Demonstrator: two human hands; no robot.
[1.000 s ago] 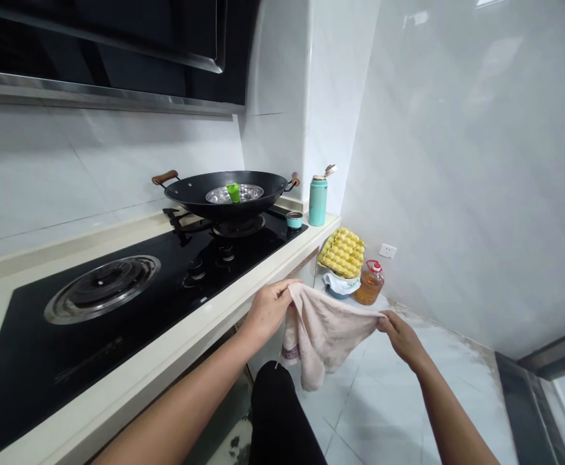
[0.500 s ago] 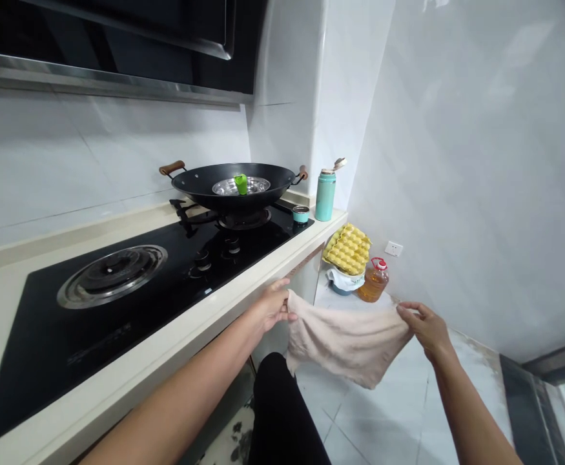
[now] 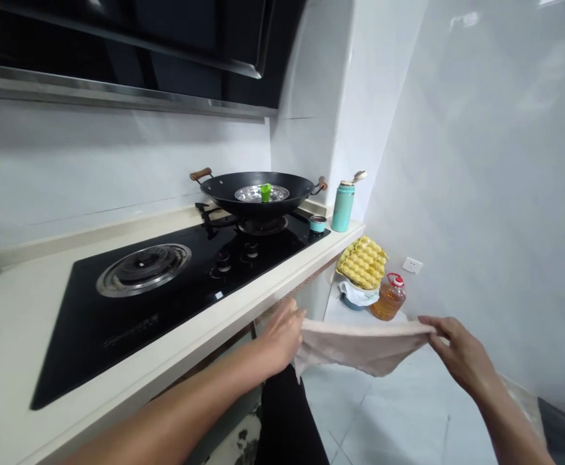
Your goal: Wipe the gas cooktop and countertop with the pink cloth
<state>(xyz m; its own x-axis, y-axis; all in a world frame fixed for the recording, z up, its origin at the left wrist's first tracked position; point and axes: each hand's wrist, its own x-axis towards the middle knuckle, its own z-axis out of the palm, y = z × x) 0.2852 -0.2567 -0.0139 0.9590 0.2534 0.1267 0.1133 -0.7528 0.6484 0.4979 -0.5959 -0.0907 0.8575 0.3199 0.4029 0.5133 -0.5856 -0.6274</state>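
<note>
A pale beige cloth [image 3: 362, 345] hangs stretched between my two hands, in front of the counter and over the floor. My left hand [image 3: 285, 336] is closed around its left corner, close to the counter's front edge. Thumb and fingers of my right hand [image 3: 456, 352] pinch the right corner. The upper edge is pulled nearly straight, and the lower part sags loosely.
On the black gas hob [image 3: 132, 329] a wok [image 3: 263, 208] holds a metal plate [image 3: 248, 194] and a small green item [image 3: 265, 192]. A teal flask [image 3: 343, 208] stands at the counter's end. Yellow egg trays [image 3: 363, 261] and an oil jug [image 3: 389, 298] sit beyond.
The cloth's upper edge is tauter, and its hanging part looks shorter. My left hand has turned into a fist-like grip. The camera view has swung somewhat left.
</note>
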